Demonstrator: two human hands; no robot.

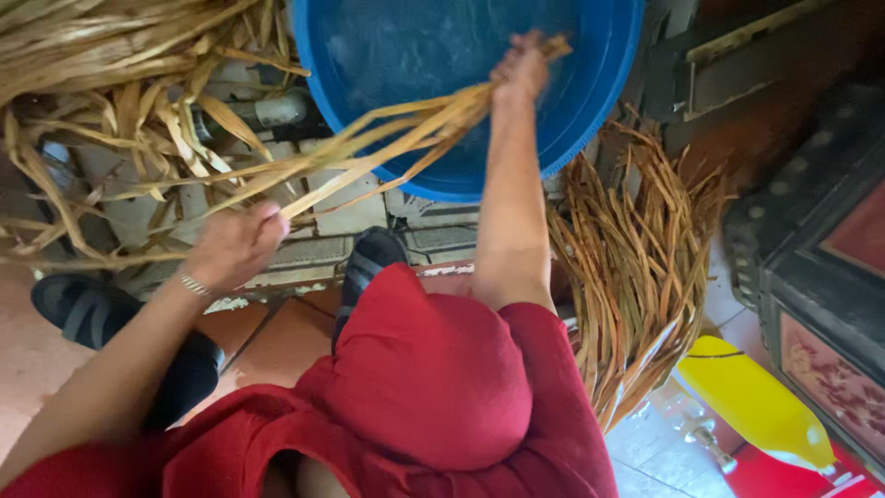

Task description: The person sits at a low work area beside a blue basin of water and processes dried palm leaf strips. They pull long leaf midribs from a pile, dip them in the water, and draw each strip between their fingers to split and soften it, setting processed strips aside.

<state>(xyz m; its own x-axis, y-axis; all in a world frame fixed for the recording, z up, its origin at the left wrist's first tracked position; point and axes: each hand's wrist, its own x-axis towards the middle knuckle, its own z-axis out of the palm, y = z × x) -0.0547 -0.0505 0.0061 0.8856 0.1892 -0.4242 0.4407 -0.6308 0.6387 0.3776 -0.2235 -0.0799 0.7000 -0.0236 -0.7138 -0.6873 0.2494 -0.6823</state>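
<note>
The open bowl of the round blue plastic basin [590,83] offers the widest free room ahead, though a bunch of long dry straw-coloured leaf strips [369,148] stretches slantwise across its near rim between the left hand [235,244] and the right hand [521,69]. To the left a tangled heap of dry leaves [101,101] fills the space, and to the right a curved sheaf of brown dried strips [636,267] crowds against a dark carved wooden cabinet [811,249]. Low down, the red-clothed knee [424,369], two black sandals [83,309] and a yellow plastic bottle [751,401] leave only narrow strips of tiled floor [277,337].
</note>
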